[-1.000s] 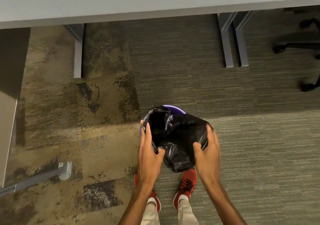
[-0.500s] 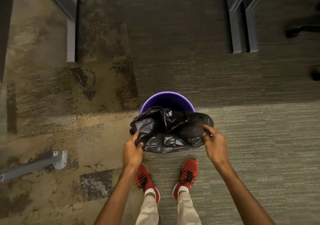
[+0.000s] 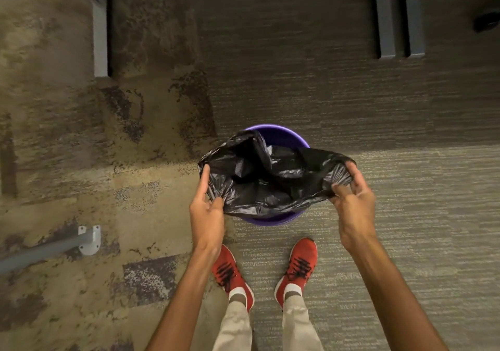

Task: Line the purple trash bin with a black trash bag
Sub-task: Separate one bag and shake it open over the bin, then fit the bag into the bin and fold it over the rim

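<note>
A round purple trash bin (image 3: 286,136) stands on the carpet just ahead of my feet. A crumpled black trash bag (image 3: 265,180) is spread over its mouth and covers most of it; purple rim shows at the back and along the front edge. My left hand (image 3: 207,207) pinches the bag's left edge. My right hand (image 3: 353,196) grips the bag's right edge, pulled out past the bin's right side. The bag's mouth is stretched wide between both hands.
Grey desk legs (image 3: 396,15) stand at the upper right and another leg (image 3: 100,36) at the upper left. A grey metal foot (image 3: 86,238) lies on the floor at the left. My red shoes (image 3: 232,275) are right below the bin. A chair caster (image 3: 487,21) sits far right.
My hands have moved apart and stretched the bag wider across the bin. The view has tilted further down, so the desk top has left the frame.
</note>
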The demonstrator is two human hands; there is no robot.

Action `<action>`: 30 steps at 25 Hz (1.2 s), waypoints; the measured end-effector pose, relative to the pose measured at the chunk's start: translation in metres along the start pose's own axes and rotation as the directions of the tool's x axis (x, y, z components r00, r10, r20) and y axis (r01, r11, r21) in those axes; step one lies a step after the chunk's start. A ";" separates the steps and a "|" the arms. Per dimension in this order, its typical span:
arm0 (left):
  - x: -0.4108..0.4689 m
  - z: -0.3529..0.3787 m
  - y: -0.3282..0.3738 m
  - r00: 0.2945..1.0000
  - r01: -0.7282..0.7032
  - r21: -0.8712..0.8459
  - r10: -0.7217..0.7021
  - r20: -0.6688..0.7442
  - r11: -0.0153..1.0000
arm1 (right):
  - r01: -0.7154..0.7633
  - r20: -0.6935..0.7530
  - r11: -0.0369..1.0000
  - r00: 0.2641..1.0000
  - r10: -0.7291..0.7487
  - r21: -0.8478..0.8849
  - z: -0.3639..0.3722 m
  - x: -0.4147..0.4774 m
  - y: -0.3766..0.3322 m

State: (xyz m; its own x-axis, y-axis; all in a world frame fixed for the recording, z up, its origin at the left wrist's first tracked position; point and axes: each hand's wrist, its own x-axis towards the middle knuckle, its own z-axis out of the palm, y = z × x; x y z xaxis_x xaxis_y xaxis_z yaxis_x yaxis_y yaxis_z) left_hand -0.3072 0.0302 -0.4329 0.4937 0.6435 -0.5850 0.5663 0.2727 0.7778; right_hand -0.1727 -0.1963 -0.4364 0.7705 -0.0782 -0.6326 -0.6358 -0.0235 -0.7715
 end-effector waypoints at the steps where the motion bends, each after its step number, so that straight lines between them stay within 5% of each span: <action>1: 0.000 -0.001 -0.006 1.000 0.006 0.006 -0.005 -0.011 1.000 | 0.001 0.004 1.000 1.000 -0.001 0.007 -0.003 0.000 0.003; 5: -0.002 -0.002 -0.028 0.983 0.140 0.013 -0.138 -0.120 0.990 | -0.096 0.020 0.991 0.995 0.098 -0.090 -0.010 -0.002 0.026; 8: 0.006 0.003 -0.045 0.927 0.245 -0.282 -0.309 -0.213 0.928 | -0.172 -0.054 0.985 0.984 0.172 0.011 -0.014 0.001 0.052; 15: 0.023 0.014 -0.074 0.743 0.521 -0.465 -0.648 -0.167 0.716 | -0.467 -0.100 0.865 0.867 0.489 0.181 -0.021 0.014 0.093; 18: 0.031 0.010 -0.081 0.652 0.557 -0.656 -0.758 -0.035 0.510 | -0.517 -0.055 0.731 0.799 0.599 0.446 -0.023 0.027 0.101; 21: 0.030 0.010 -0.090 0.640 0.502 -0.795 -0.764 0.077 0.340 | -0.557 -0.035 0.690 0.766 0.642 0.461 -0.022 0.034 0.108; 30: 0.050 0.028 -0.130 0.605 0.546 -0.685 -0.792 -0.076 0.482 | -0.604 -0.123 0.714 0.727 0.676 0.353 -0.004 0.047 0.133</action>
State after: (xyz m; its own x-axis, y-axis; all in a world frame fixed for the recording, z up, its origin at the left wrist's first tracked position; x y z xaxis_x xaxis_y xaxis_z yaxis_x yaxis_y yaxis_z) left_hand -0.3377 0.0070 -0.5693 -0.1997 0.2277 -0.9530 0.0901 0.9728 0.2135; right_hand -0.2215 -0.2076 -0.5684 0.1249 -0.1956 -0.9727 -0.9036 0.3825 -0.1930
